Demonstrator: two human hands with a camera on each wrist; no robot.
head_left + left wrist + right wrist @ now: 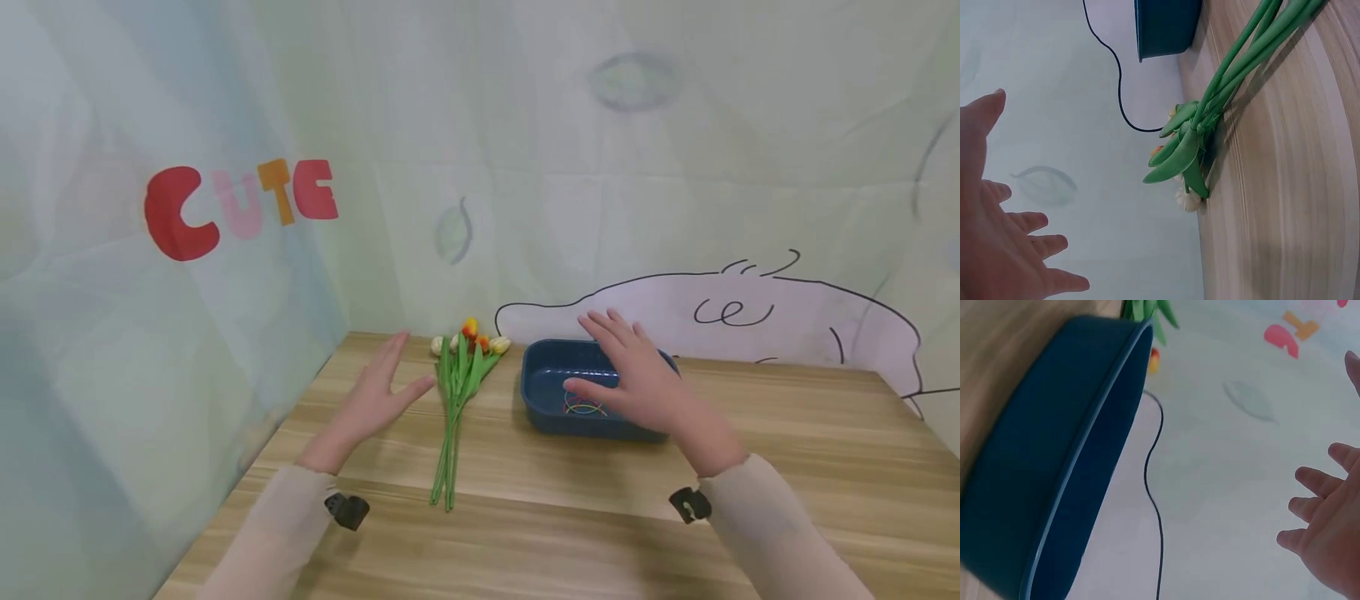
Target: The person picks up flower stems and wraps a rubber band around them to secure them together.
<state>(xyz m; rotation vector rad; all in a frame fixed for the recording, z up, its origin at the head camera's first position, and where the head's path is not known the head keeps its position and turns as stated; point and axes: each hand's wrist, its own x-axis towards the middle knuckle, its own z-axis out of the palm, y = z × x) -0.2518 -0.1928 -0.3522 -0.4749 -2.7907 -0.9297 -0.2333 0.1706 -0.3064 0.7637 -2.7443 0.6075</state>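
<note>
Hovering over the worktop (510, 542), head view: L hand (375, 400) & R hand (641, 379), fingers straight-ish, gripping nothing. L hand's near the flowers (462, 375), which lie left of the tub (577, 427); R hand's near the tub, w/ coloured bands (588, 407) inside. Prob. just the start: flowers ungrasped, bands in tub, so handling's all left, AFAICT. Wall cloth (525, 125) reads "CUTE"; no brand legible. L wrist view: hand empty, fingers apart, flowers untouched on worktop. R wrist view: hand empty too, apart from tub; letters partial, unreadable.
</note>
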